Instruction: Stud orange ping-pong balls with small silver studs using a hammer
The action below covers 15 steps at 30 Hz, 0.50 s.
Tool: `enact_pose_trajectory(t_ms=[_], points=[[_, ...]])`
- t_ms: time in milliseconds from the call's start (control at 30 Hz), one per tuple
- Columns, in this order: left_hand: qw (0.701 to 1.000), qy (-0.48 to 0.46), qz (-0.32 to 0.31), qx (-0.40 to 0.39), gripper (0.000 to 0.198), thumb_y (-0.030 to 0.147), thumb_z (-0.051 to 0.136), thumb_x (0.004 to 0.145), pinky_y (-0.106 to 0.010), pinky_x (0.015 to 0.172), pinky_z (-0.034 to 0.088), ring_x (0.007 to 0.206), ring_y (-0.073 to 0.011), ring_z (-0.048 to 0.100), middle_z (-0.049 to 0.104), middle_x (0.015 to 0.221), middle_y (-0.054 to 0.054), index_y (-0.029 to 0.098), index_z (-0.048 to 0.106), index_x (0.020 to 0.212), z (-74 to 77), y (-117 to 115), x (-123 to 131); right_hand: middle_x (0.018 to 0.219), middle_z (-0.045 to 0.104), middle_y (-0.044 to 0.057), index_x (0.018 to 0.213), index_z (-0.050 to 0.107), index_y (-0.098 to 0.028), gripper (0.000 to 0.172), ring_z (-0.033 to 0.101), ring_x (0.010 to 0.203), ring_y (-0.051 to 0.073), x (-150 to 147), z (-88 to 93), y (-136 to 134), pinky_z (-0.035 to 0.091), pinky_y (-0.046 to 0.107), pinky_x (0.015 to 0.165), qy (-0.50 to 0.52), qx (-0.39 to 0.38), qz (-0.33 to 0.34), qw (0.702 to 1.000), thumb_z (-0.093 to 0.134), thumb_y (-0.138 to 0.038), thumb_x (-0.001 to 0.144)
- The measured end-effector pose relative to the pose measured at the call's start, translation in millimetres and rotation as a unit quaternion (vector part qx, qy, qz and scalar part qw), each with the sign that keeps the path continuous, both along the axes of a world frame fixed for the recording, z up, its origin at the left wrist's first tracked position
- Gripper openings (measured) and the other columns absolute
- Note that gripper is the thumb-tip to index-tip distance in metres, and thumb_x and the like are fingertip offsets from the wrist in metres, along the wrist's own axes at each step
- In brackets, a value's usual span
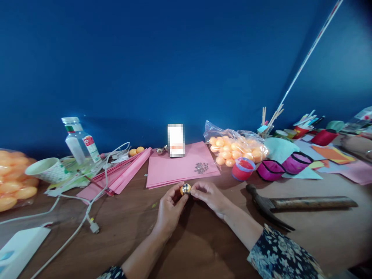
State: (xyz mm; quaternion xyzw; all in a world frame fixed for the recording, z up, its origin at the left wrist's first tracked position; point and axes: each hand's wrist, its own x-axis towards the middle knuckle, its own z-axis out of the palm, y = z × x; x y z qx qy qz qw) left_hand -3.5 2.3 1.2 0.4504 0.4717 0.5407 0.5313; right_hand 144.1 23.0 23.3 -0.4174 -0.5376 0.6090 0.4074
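An orange ball (185, 189) partly covered with silvery studs is held between the thumb and fingers of my left hand (171, 209). My right hand (209, 197) is closed in a pinch at the ball's right side, its fingertips touching or almost touching it. Whatever sits in that pinch is too small to make out. Just beyond the hands lie stacked pink sheets (171, 170), and a small pile of shiny studs (201, 167) rests on their right part. Two silvery balls (159, 150) sit at the back left of the sheets.
A phone (176, 141) stands upright behind the sheets. To the right are a bag of orange balls (229, 149), a red cup (243, 169), magenta fabric bands (271, 170) and a hammer (308, 203). On the left are a white cable (87, 211), a paper cup (48, 170) and a bottle (76, 141).
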Motion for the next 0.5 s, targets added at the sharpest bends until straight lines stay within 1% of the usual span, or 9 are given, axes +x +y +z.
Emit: enact_pose_trajectory(t_ms=[200,367,500], points=[[1.000,-0.009,-0.001,-0.002,0.045,0.023,0.065,0.066,-0.036,0.090,0.042,0.100,-0.0223,0.057,0.063,0.107,-0.011,0.013,0.054,0.108,-0.1,0.6,0.4,0.059,0.051,-0.003,0.068,0.058,-0.013,0.024,0.042,0.057,0.008,0.4,-1.8,1.0,0.031,0.021,0.057,0.006,-0.009,0.000,1.000,0.065,-0.036,0.069],[1.000,-0.020,0.001,-0.005,0.045,0.023,0.065,0.065,-0.036,0.089,0.043,0.099,-0.0230,0.058,0.063,0.106,-0.011,0.013,0.055,0.108,0.3,0.4,0.7,0.059,0.052,-0.003,0.066,0.058,-0.013,0.023,0.042,0.057,0.008,0.5,0.4,0.2,0.031,0.021,0.057,0.011,-0.016,0.001,1.000,0.066,-0.034,0.068],[1.000,-0.025,-0.002,-0.003,0.046,0.023,0.065,0.065,-0.037,0.088,0.043,0.099,-0.0233,0.058,0.064,0.106,-0.011,0.013,0.055,0.108,-0.3,0.1,0.5,0.059,0.053,-0.003,0.067,0.058,-0.013,0.023,0.042,0.057,0.007,0.7,1.0,0.6,0.031,0.021,0.057,0.017,-0.008,0.005,1.000,0.066,-0.034,0.068]])
